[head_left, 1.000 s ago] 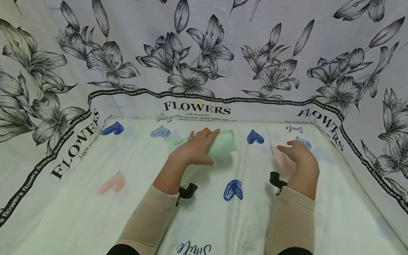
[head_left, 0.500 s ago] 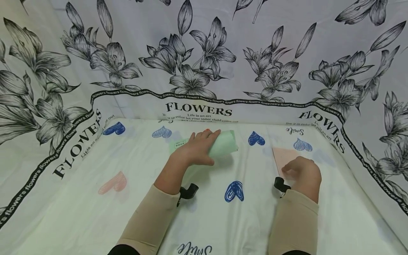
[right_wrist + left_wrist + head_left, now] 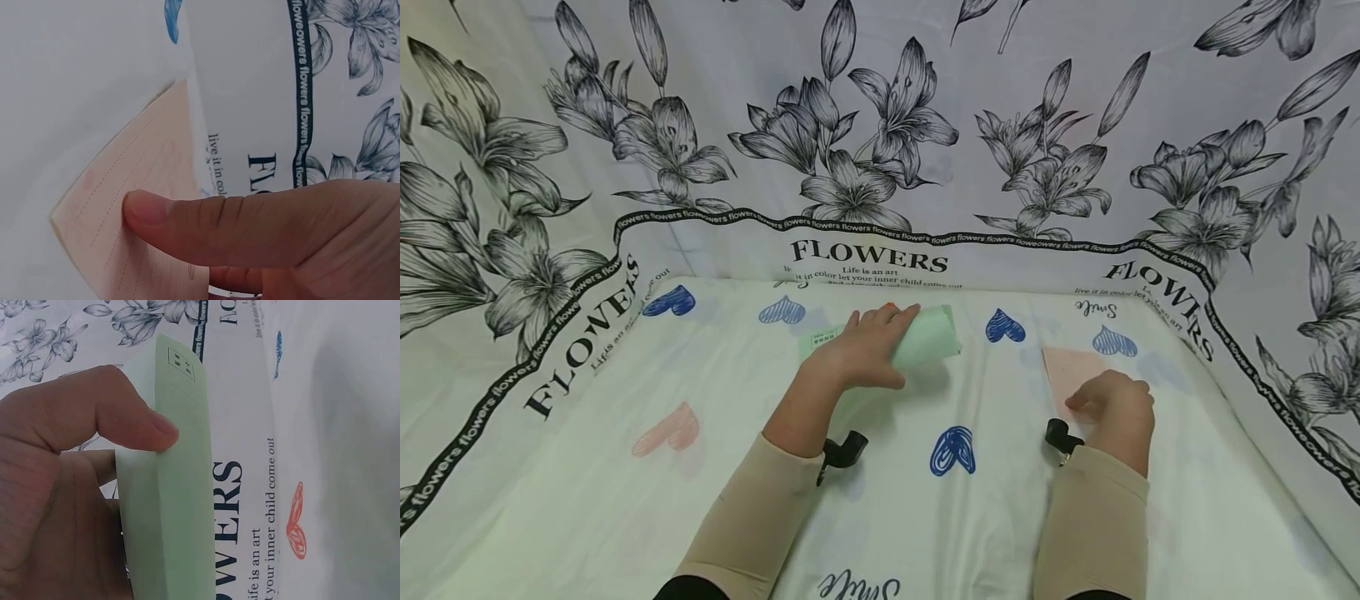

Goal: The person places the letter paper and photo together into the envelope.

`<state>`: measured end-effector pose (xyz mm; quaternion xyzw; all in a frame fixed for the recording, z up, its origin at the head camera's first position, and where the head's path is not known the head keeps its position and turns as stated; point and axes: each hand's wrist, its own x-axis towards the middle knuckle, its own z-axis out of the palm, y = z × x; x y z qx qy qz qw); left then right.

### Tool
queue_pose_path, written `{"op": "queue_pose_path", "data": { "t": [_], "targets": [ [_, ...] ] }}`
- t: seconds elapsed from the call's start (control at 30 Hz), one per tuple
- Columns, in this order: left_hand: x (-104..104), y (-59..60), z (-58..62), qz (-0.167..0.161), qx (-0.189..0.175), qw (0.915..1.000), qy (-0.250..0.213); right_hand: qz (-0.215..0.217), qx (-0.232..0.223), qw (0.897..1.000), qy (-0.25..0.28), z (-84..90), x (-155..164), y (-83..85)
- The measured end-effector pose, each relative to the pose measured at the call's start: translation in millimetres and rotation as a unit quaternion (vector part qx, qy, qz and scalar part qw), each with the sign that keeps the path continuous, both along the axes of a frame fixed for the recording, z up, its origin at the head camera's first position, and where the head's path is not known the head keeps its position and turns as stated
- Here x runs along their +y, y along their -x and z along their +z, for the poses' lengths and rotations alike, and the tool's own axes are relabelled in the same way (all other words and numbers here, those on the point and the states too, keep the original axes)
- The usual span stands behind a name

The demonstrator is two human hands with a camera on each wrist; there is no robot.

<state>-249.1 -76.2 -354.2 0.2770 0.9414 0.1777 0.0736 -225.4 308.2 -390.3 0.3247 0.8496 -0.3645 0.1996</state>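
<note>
In the head view my left hand holds a pale green envelope at the back middle of the cloth. The left wrist view shows the thumb pressed on the green envelope, with the fingers behind it; a printed box with small characters marks one corner. Over on the right, my right hand pinches a pink sheet of lined paper near its front edge. Dotted writing lines run across the pink sheet, and the thumb lies on its face in the right wrist view. Fingers behind the sheet are mostly hidden.
A white cloth printed with hearts and words covers the surface. Behind it rises a curtain with black line-drawn lilies and a dark lettered band, which also wraps both sides.
My right hand has come down toward me from above the pink paper and taken hold of it. The left hand and the green envelope have stayed in place.
</note>
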Motion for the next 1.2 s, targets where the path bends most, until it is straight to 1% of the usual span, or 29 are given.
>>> {"op": "queue_pose_path", "data": {
  "t": [0.1, 0.17, 0.33, 0.4, 0.53, 0.6, 0.67, 0.73, 0.8, 0.87, 0.93, 1.0, 1.07, 1.2],
  "targets": [
    [0, 0.2, 0.4, 0.000, -0.003, 1.0000, -0.001, 0.051, -0.004, 0.998, -0.035, -1.4, 4, 2.6],
    [0, 0.1, 0.6, 0.001, -0.006, 1.0000, 0.000, 0.080, -0.004, 0.996, -0.042, -2.5, 6, 4.1],
    [1, -0.1, 1.6, 0.004, -0.006, 1.0000, 0.004, 0.103, -0.001, 0.995, -0.002, -1.8, 12, 8.2],
    [1, -0.1, 1.8, 0.007, -0.005, 1.0000, 0.004, 0.124, 0.005, 0.992, -0.012, 1.5, 14, 9.1],
    [1, -0.3, 1.7, 0.018, -0.007, 0.9998, 0.008, 0.174, 0.027, 0.983, -0.046, 9.1, 17, 7.0],
    [1, -0.4, 1.5, 0.023, -0.007, 0.9997, 0.009, 0.182, 0.043, 0.982, -0.038, 13.6, 19, 4.9],
    [1, -0.3, 1.1, 0.026, -0.008, 0.9996, 0.009, 0.175, 0.063, 0.982, -0.024, 18.9, 20, 1.7],
    [1, -0.1, 1.2, 0.029, -0.009, 0.9995, 0.007, 0.153, 0.086, 0.984, -0.012, 25.9, 21, -2.4],
    [1, 0.1, 1.3, 0.031, -0.009, 0.9995, 0.005, 0.114, 0.112, 0.987, -0.001, 32.5, 20, -6.9],
    [1, -0.1, 1.9, 0.032, -0.010, 0.9994, 0.005, 0.068, 0.142, 0.988, 0.006, 38.1, 17, -10.9],
    [1, -0.4, 2.5, 0.032, -0.011, 0.9994, 0.007, 0.023, 0.170, 0.985, 0.017, 41.8, 14, -13.0],
    [1, -0.8, 3.1, 0.033, -0.012, 0.9994, 0.009, -0.003, 0.199, 0.980, 0.021, 43.0, 12, -12.6],
    [1, -1.2, 3.5, 0.032, -0.012, 0.9993, 0.010, -0.019, 0.218, 0.976, 0.026, 43.8, 10, -11.1],
    [1, -2.2, 4.2, 0.033, -0.014, 0.9993, 0.011, -0.010, 0.246, 0.969, 0.029, 42.8, 6, -5.2]
  ]
}}
